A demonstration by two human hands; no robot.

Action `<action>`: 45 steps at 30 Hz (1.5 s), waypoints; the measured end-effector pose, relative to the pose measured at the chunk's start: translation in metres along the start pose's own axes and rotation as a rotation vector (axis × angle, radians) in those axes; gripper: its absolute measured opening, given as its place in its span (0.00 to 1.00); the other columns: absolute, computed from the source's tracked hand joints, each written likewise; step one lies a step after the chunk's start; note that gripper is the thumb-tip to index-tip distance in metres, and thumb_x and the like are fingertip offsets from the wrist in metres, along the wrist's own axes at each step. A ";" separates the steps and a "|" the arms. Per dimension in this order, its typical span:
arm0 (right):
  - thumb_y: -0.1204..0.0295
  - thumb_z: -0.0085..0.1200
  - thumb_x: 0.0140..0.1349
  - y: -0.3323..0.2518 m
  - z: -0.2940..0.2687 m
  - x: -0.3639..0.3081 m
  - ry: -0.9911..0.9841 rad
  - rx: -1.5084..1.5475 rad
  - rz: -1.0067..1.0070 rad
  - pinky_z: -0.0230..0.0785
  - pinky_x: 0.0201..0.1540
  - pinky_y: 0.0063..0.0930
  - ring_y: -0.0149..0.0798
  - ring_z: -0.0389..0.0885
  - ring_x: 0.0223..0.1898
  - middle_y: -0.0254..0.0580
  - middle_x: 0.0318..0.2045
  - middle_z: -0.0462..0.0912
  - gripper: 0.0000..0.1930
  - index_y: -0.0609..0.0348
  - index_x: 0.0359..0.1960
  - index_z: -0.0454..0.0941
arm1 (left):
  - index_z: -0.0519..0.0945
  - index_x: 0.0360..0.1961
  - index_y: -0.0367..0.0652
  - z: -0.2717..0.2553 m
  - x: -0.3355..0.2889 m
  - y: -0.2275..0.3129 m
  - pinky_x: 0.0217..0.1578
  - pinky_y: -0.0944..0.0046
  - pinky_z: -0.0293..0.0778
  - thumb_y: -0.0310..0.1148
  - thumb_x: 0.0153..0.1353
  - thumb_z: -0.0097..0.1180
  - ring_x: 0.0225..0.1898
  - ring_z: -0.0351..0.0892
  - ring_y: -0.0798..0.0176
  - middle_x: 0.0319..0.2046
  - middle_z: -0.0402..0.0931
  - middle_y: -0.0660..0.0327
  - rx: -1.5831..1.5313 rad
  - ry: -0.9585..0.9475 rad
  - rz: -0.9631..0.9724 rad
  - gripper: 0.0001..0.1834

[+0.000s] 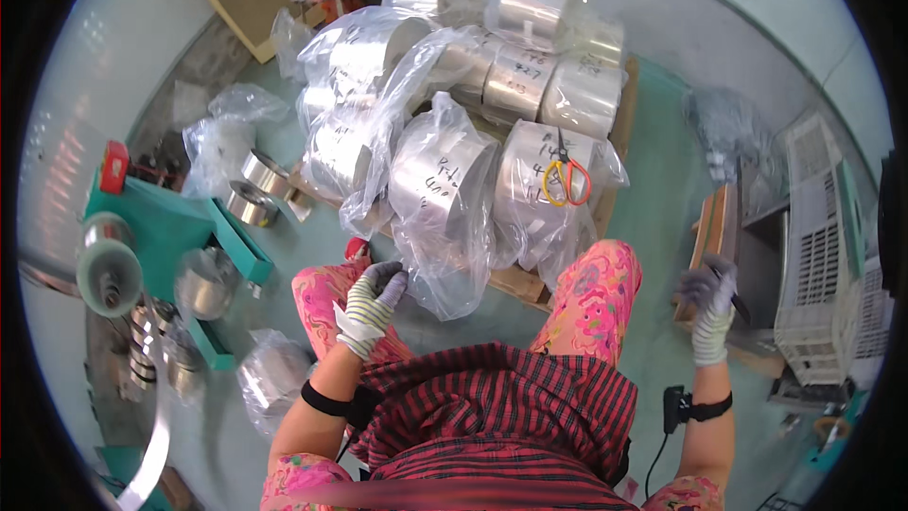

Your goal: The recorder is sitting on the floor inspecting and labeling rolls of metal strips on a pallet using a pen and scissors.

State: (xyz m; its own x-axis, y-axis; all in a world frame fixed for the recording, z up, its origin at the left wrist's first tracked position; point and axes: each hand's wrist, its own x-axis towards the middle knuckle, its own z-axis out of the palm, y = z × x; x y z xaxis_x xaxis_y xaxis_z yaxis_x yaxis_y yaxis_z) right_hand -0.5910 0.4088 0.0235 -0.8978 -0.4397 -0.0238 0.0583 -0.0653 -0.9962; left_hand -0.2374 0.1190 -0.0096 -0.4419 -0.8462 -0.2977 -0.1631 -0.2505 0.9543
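Note:
My left hand (370,307), in a striped grey-tipped glove, is over my left knee with its fingers curled in. Anything inside them is hidden. Out to the right, my gloved right hand (709,303) is closed around a slim dark marker-like stick (741,308). Ahead of my knees stand shiny metal coils in clear plastic bags, with handwriting on them. The front middle bagged coil (437,180) is nearest my left hand. Scissors (567,182) with red and yellow handles lie on the front right coil (534,156).
The coils stand on a wooden pallet (518,286). A green machine (156,227) with metal spools is at the left. Small metal rings (253,202) and a bagged coil (272,377) lie on the floor. Pale slatted crates (818,255) and a wooden box (707,227) are at the right.

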 end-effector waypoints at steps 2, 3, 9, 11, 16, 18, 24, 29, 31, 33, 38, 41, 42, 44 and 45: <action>0.48 0.34 0.63 -0.033 0.070 0.001 -0.082 -0.132 -0.089 0.63 0.25 0.20 0.29 0.73 0.22 0.39 0.23 0.76 0.26 0.60 0.39 0.72 | 0.74 0.42 0.35 -0.018 0.009 -0.010 0.39 0.72 0.70 0.26 0.56 0.54 0.36 0.74 0.70 0.35 0.76 0.62 0.042 0.021 0.032 0.12; 0.51 0.35 0.64 -0.033 0.092 0.005 -0.128 -0.210 -0.159 0.63 0.25 0.21 0.27 0.72 0.22 0.38 0.23 0.76 0.23 0.60 0.38 0.73 | 0.74 0.42 0.35 -0.021 0.017 -0.017 0.40 0.72 0.69 0.26 0.56 0.54 0.36 0.73 0.70 0.35 0.76 0.62 0.024 0.002 0.027 0.12; 0.74 0.50 0.59 -0.032 0.213 -0.012 -0.420 -0.308 -0.249 0.68 0.28 0.21 0.25 0.74 0.25 0.34 0.24 0.78 0.05 0.60 0.35 0.75 | 0.75 0.42 0.36 -0.026 0.065 0.004 0.41 0.68 0.70 0.36 0.56 0.55 0.37 0.76 0.68 0.36 0.78 0.57 0.173 -0.111 0.131 0.16; 0.76 0.52 0.57 -0.029 0.235 -0.011 -0.568 -0.324 -0.257 0.71 0.32 0.22 0.28 0.78 0.27 0.36 0.26 0.79 0.06 0.59 0.36 0.74 | 0.75 0.42 0.36 -0.024 0.088 0.024 0.41 0.67 0.70 0.37 0.56 0.55 0.37 0.77 0.66 0.36 0.78 0.55 0.220 -0.119 0.196 0.17; 0.75 0.55 0.52 -0.019 0.301 0.017 -0.818 -0.689 -0.681 0.70 0.39 0.28 0.40 0.79 0.35 0.47 0.33 0.79 0.12 0.61 0.40 0.73 | 0.76 0.42 0.37 -0.025 0.136 0.022 0.42 0.64 0.71 0.40 0.56 0.54 0.38 0.78 0.59 0.36 0.78 0.52 0.134 -0.122 0.262 0.18; 0.69 0.58 0.50 -0.024 0.336 0.021 -0.869 -0.880 -0.743 0.68 0.42 0.33 0.45 0.77 0.39 0.50 0.36 0.78 0.16 0.62 0.40 0.72 | 0.77 0.41 0.37 -0.029 0.141 0.008 0.41 0.64 0.71 0.39 0.56 0.54 0.37 0.78 0.59 0.35 0.79 0.52 0.248 -0.117 0.158 0.16; 0.64 0.60 0.48 -0.014 0.425 0.040 -0.937 -0.961 -1.029 0.65 0.47 0.40 0.51 0.74 0.44 0.52 0.41 0.76 0.23 0.60 0.44 0.69 | 0.77 0.39 0.41 -0.007 0.147 0.015 0.31 0.55 0.74 0.37 0.51 0.50 0.28 0.79 0.51 0.25 0.78 0.51 0.845 -0.663 0.102 0.16; 0.67 0.60 0.46 -0.007 0.502 0.069 -0.919 -1.169 -1.510 0.57 0.54 0.46 0.50 0.72 0.47 0.52 0.44 0.75 0.20 0.58 0.40 0.70 | 0.80 0.31 0.39 0.006 0.147 0.004 0.30 0.53 0.74 0.32 0.47 0.52 0.30 0.79 0.47 0.25 0.78 0.48 0.869 -0.626 0.314 0.11; 0.69 0.58 0.45 0.011 0.518 0.107 -0.769 -1.453 -1.792 0.53 0.56 0.50 0.47 0.72 0.47 0.49 0.42 0.76 0.16 0.56 0.37 0.70 | 0.81 0.30 0.39 0.003 0.146 0.011 0.29 0.52 0.73 0.32 0.46 0.53 0.29 0.79 0.47 0.25 0.78 0.48 0.818 -0.602 0.338 0.11; 0.71 0.55 0.46 0.007 0.527 0.129 -0.795 -1.631 -1.632 0.56 0.54 0.47 0.48 0.73 0.45 0.49 0.39 0.77 0.15 0.55 0.37 0.70 | 0.81 0.30 0.38 0.003 0.146 0.007 0.29 0.52 0.73 0.33 0.47 0.52 0.29 0.79 0.47 0.25 0.78 0.48 0.836 -0.625 0.367 0.11; 0.78 0.50 0.45 0.015 0.501 0.161 -0.685 -1.861 -1.078 0.66 0.42 0.41 0.52 0.76 0.37 0.49 0.34 0.78 0.13 0.53 0.35 0.71 | 0.80 0.29 0.38 0.006 0.146 -0.005 0.30 0.51 0.73 0.34 0.49 0.51 0.30 0.79 0.46 0.25 0.78 0.48 0.836 -0.681 0.399 0.12; 0.78 0.47 0.49 0.035 0.460 0.181 -0.515 -1.836 -0.866 0.65 0.35 0.45 0.57 0.76 0.34 0.54 0.29 0.78 0.13 0.54 0.39 0.70 | 0.80 0.30 0.38 0.009 0.151 -0.012 0.31 0.51 0.73 0.34 0.50 0.50 0.31 0.78 0.46 0.27 0.78 0.47 0.883 -0.721 0.370 0.12; 0.78 0.47 0.49 0.041 0.450 0.177 -0.521 -1.828 -0.865 0.65 0.35 0.45 0.57 0.76 0.34 0.54 0.29 0.78 0.13 0.54 0.39 0.70 | 0.80 0.30 0.38 0.006 0.150 -0.015 0.31 0.51 0.73 0.34 0.50 0.50 0.31 0.78 0.46 0.27 0.78 0.47 0.888 -0.719 0.363 0.12; 0.77 0.49 0.49 0.055 0.425 0.182 -0.516 -1.873 -0.798 0.67 0.35 0.40 0.51 0.77 0.32 0.52 0.28 0.77 0.12 0.56 0.38 0.70 | 0.80 0.32 0.39 0.003 0.147 -0.018 0.32 0.52 0.73 0.34 0.50 0.50 0.32 0.78 0.46 0.28 0.78 0.47 0.851 -0.689 0.301 0.12; 0.77 0.49 0.49 0.073 0.388 0.222 -0.495 -1.876 -0.799 0.67 0.35 0.40 0.51 0.77 0.32 0.52 0.28 0.77 0.12 0.56 0.38 0.70 | 0.80 0.33 0.39 0.004 0.146 -0.015 0.33 0.52 0.73 0.33 0.50 0.49 0.33 0.79 0.46 0.29 0.78 0.47 0.912 -0.725 0.346 0.13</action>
State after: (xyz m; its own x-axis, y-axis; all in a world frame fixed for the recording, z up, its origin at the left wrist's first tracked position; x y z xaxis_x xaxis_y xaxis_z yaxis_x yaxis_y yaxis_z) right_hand -0.6167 -0.0413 -0.0213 -0.3151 -0.9474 0.0556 -0.8828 0.3141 0.3492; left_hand -0.3024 0.0011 -0.0678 -0.9280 -0.2706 -0.2562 -0.3710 0.6064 0.7033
